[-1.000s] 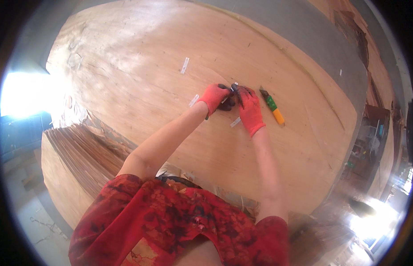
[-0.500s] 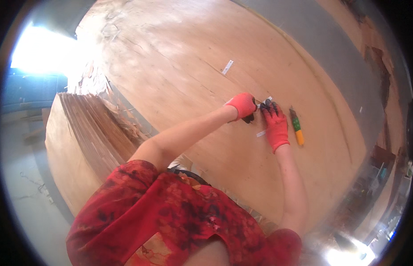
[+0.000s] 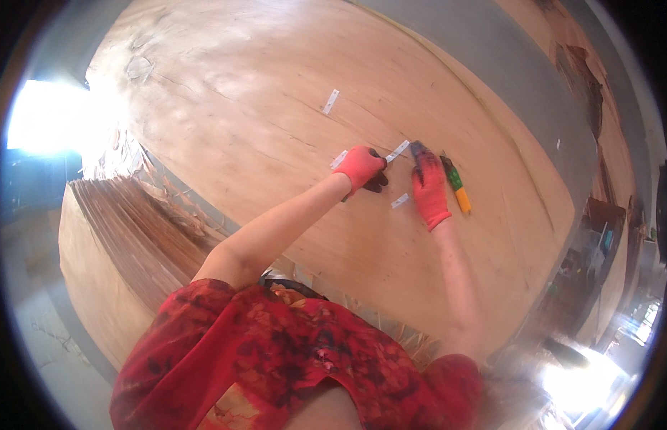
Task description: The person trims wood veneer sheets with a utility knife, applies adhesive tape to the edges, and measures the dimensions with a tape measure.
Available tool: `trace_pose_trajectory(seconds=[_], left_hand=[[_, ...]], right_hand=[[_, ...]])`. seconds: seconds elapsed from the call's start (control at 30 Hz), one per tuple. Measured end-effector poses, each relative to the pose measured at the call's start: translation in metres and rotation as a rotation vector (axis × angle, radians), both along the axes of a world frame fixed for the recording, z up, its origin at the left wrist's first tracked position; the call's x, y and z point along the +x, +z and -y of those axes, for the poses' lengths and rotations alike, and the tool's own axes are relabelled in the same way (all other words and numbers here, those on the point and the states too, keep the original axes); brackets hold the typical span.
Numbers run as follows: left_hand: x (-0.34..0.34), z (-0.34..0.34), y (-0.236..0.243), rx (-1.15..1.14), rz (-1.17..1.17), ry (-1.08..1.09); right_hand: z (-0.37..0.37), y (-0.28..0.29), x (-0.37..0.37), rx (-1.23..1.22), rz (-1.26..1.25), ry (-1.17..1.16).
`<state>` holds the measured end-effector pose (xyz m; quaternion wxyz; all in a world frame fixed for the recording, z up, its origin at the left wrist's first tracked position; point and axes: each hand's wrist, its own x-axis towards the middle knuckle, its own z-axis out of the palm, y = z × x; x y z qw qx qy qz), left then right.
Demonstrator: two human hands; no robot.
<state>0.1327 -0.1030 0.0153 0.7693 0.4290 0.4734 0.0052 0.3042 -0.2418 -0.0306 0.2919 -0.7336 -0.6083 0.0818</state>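
Observation:
On a pale plywood sheet [image 3: 276,86], my left hand [image 3: 360,168] in a red, dark-fingered glove is curled closed at the lower end of a white strip [image 3: 398,150]; whatever it grips is hidden. My right hand [image 3: 430,188], gloved alike, lies with fingers extended just right of that strip, its dark fingertips on the sheet. Beside it rests a green-and-yellow utility knife [image 3: 456,188], partly covered by the hand. Other short white strips lie above [image 3: 331,101], below [image 3: 399,201] and partly behind my left hand [image 3: 337,159].
A stack of thin veneer sheets [image 3: 129,244] stands at lower left, with ragged scraps [image 3: 175,204] along its side. A long yellowish strip [image 3: 477,97] runs near the sheet's far edge. More wood sheets [image 3: 602,129] and clutter [image 3: 584,251] are at the right.
My right hand has shifted rightward from my left hand, uncovering more of the white strip between them, and is now closer to the knife. The view has also shifted slightly.

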Motion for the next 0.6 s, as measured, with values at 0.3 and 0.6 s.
trace_pose_trajectory(seconds=[0.3, 0.6], left_hand=[[0.0, -0.001, -0.008, 0.008, -0.016, -0.016], [0.002, -0.006, -0.009, -0.004, 0.019, -0.049]], right_hand=[[0.005, 0.007, -0.022, 0.013, 0.211, -0.006], [-0.024, -0.011, -0.026, -0.067, 0.394, 0.075]])
